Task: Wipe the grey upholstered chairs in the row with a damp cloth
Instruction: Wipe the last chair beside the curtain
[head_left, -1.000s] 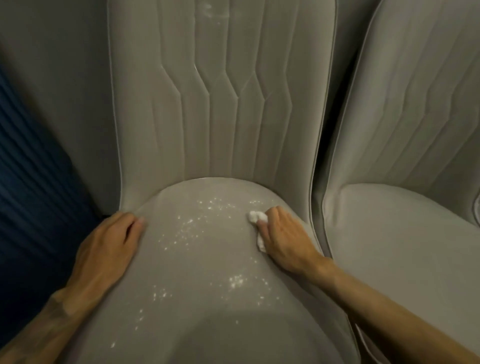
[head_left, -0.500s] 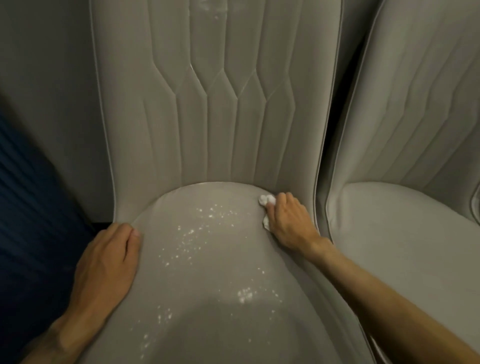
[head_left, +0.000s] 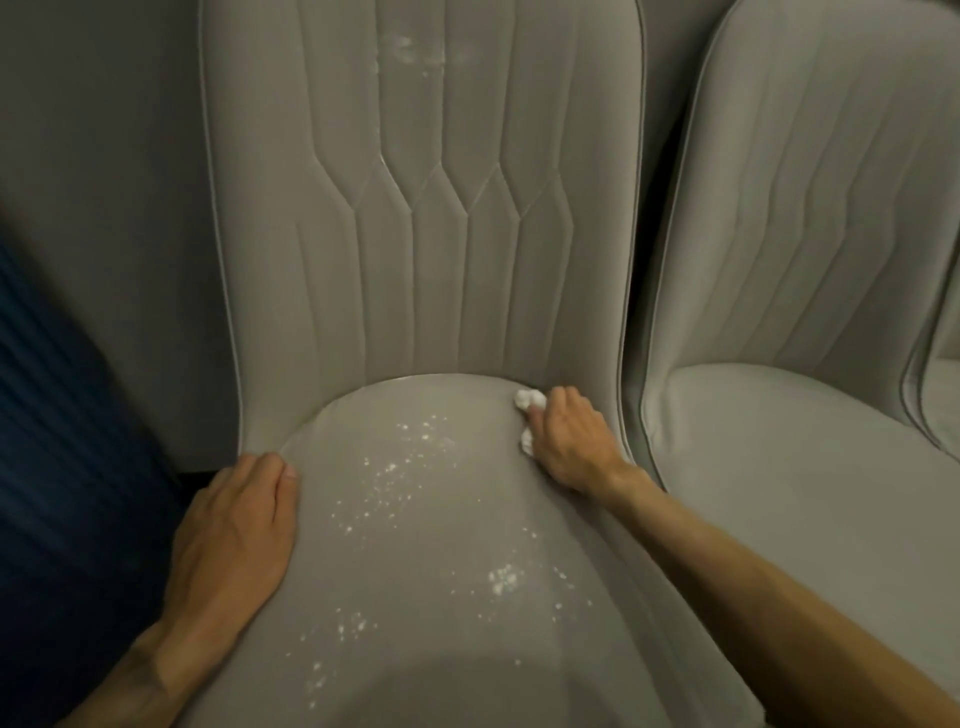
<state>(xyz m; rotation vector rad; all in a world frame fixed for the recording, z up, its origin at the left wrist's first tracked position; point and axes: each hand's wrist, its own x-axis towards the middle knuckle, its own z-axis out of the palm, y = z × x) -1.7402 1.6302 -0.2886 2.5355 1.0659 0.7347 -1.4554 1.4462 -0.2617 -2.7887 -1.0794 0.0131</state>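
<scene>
Dim grey seats stand side by side as a person's right hand (head_left: 569, 444) clenches a white cloth (head_left: 530, 399) at the near chair (head_left: 415, 260) seat's back right corner, left hand (head_left: 236, 525) flat and released on its left edge; white specks (head_left: 410, 467) across the seat suggest wiping has barely begun, the neighbouring chair (head_left: 805, 260) apparently untouched.

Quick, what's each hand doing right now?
Left hand: open, palm flat on the chair seat's left edge, holding nothing.
Right hand: closed on a white cloth at the seat's back right corner.
</scene>
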